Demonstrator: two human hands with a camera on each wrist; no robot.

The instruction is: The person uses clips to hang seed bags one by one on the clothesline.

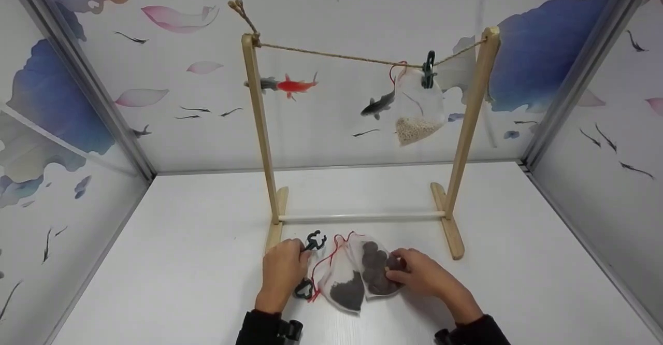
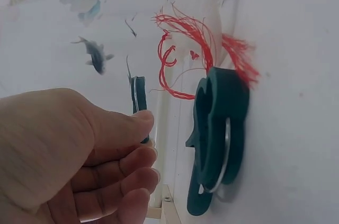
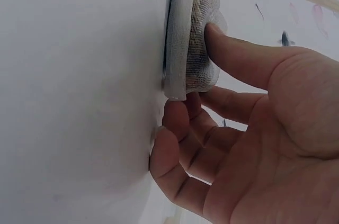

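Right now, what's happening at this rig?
A person works at a white table before a wooden drying rack. The left hand pinches a dark plastic clip; a second dark clip lies on the table beside it. The right hand grips a mesh pouch of dark round pieces, next to a mesh pouch of dark grains. A mesh pouch of pale grains already hangs clipped to the string.

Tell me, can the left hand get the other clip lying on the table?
Probably yes. The left hand already pinches one clip, and the other clip lies right beside its wrist with nothing over it, but the fingers are busy.
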